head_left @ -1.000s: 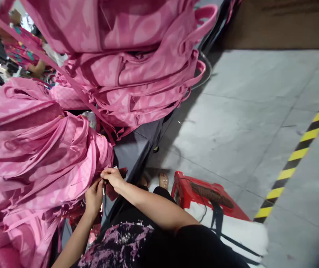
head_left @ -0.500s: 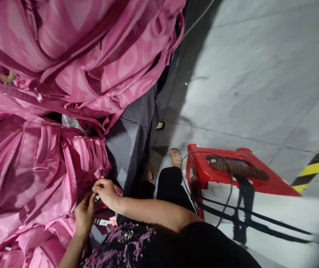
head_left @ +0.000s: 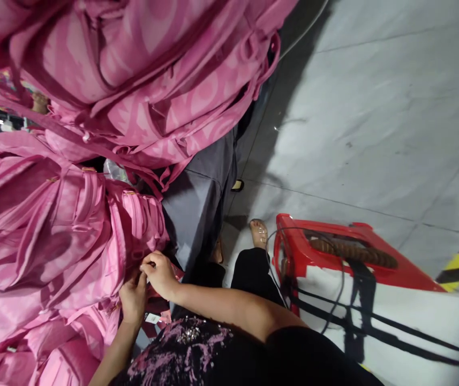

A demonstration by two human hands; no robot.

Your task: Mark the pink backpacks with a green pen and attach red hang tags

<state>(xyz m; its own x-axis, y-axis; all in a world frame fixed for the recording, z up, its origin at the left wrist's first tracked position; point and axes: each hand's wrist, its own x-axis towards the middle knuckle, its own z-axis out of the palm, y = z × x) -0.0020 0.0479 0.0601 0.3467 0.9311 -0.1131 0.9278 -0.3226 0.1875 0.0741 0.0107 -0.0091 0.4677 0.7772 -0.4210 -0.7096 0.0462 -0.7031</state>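
Observation:
A pink patterned backpack (head_left: 80, 225) lies on its side at the left, several zips showing along its edge. At its near lower edge my left hand (head_left: 133, 297) and my right hand (head_left: 162, 273) meet, fingertips touching. Thumb and finger of the right hand are pinched together, and the left fingers are closed right beside them. Whatever is between the fingertips is too small to make out. Below the hands lies a small white label (head_left: 152, 318) among pink and red pieces.
More pink backpacks (head_left: 165, 91) are heaped at the upper left, others (head_left: 52, 348) at the lower left. A grey cloth (head_left: 193, 198) drapes beside them. A red plastic stool (head_left: 374, 241) with a white, strapped part stands at my right. Another person's hand (head_left: 40, 102) shows behind the heap.
The view has shifted, so everything sits further right in the picture. My hands stay together at the backpack's edge, with the fingers still pinched.

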